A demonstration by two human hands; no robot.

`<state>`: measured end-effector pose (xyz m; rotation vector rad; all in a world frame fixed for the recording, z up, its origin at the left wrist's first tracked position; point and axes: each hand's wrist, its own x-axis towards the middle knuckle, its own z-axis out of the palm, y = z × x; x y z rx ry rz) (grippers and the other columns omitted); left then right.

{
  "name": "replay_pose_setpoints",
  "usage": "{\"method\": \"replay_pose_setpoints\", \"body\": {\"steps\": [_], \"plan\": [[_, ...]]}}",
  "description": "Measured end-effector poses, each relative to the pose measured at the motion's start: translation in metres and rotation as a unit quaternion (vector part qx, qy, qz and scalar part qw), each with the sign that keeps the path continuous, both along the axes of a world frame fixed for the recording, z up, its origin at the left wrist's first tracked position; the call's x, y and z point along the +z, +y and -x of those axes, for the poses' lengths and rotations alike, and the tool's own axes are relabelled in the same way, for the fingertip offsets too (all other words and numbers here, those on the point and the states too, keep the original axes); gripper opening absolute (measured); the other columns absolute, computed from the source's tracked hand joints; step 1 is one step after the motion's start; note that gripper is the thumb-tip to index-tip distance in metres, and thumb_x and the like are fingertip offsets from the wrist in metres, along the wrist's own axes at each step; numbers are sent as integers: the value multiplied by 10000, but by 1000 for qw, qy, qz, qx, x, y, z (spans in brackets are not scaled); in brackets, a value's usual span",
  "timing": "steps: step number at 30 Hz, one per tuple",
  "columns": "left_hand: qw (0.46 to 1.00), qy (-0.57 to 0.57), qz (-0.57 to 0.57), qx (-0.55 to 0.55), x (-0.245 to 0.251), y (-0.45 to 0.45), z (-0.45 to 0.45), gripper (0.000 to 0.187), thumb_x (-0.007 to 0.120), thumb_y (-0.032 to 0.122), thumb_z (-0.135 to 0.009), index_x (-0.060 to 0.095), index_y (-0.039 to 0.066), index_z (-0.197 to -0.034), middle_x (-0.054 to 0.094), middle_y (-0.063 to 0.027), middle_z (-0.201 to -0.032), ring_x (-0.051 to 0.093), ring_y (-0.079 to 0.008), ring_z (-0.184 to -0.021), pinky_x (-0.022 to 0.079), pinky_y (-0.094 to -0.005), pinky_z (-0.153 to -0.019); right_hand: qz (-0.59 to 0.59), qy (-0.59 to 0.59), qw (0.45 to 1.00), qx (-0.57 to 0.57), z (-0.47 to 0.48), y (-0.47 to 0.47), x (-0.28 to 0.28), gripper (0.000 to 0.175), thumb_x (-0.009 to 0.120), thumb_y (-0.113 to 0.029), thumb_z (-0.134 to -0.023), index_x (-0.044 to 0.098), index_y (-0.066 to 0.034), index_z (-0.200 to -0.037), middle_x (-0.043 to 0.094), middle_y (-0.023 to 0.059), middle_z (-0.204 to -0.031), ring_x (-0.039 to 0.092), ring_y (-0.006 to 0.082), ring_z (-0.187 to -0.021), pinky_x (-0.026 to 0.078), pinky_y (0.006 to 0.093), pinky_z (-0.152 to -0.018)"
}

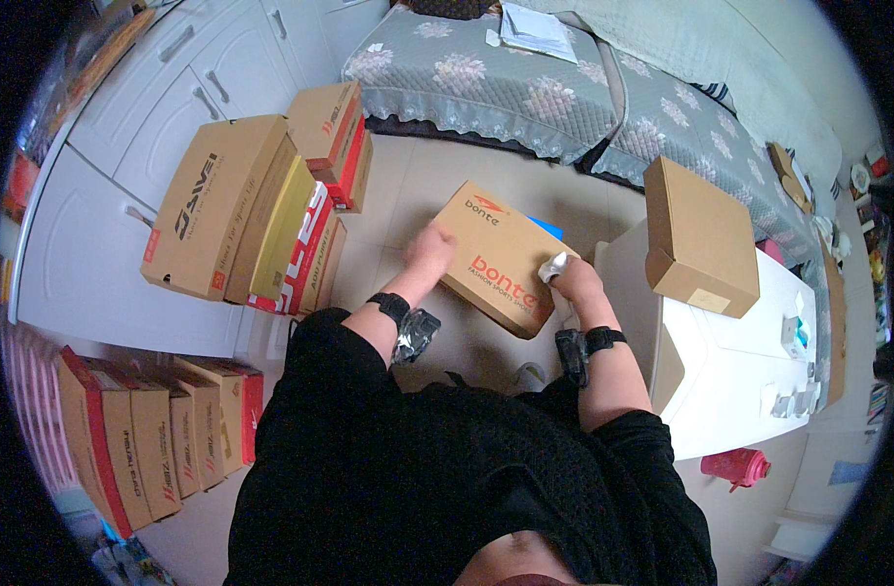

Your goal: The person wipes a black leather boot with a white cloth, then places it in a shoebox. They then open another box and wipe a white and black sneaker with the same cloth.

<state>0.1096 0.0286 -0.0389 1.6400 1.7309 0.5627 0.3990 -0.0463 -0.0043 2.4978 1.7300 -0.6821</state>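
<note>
A tan cardboard shoebox (502,256) with red and dark print is in front of me, its lid side facing up. My left hand (431,253) is at the box's left edge, slightly blurred; its fingers are partly hidden. In my right hand (577,278) is a crumpled white tissue or cloth (555,266), pressed at the right edge of the lid. A bit of a blue object (547,228) shows behind the box's far edge. Both wrists wear black straps with small devices.
Stacked shoeboxes (212,212) stand at the left, with more boxes (154,439) lined up at lower left. A plain cardboard box (700,238) lies on the white table (740,366) at right. A pink bottle (736,467) is beyond it. A sofa (484,80) spans the far side.
</note>
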Motion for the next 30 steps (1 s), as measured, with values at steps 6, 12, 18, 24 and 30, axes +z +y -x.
{"method": "replay_pose_setpoints", "body": {"steps": [6, 12, 18, 24, 30], "plan": [[968, 241, 68, 9, -7, 3, 19, 468, 638, 389, -882, 647, 41, -1194, 553, -162, -1340, 443, -324, -1310, 399, -443, -1078, 13, 40, 999, -14, -2, 6, -2, 547, 775, -392, -758, 661, -59, -1176, 699, 174, -1141, 671, 328, -1052, 530, 411, -906], [958, 216, 179, -52, 1, 9, 30, 579, 571, 514, -896, 658, 47, -1226, 617, -189, -1302, 565, -330, -1242, 448, -460, -1032, -97, 159, 979, -86, -12, 17, -26, 463, 772, -245, -776, 657, -45, -1178, 719, 159, -1092, 691, 290, -993, 528, 383, -874], [950, 229, 207, -40, -18, 9, 43, 729, 469, 636, -918, 625, 27, -1286, 628, -208, -1290, 606, -311, -1208, 472, -437, -1010, -146, 175, 972, -65, -14, 26, -37, 524, 729, -361, -788, 632, -54, -1201, 693, 198, -1123, 659, 354, -1056, 522, 435, -900], [898, -236, 353, -113, -20, -19, 58, 869, 398, 764, -895, 317, 197, -1548, 298, -121, -1600, 220, -331, -1480, 146, -606, -1154, -52, 120, 991, -25, -12, 22, -33, 562, 720, -525, -811, 685, -69, -1137, 704, 190, -1113, 666, 347, -1056, 525, 428, -886], [864, -288, 401, -102, -12, -23, 65, 987, 430, 806, -844, 235, 172, -1575, 185, -150, -1635, 109, -346, -1507, 50, -614, -1163, -55, 108, 992, -28, -20, 24, -45, 527, 753, -462, -783, 694, -41, -1096, 724, 188, -1033, 694, 336, -982, 539, 428, -833]]}}
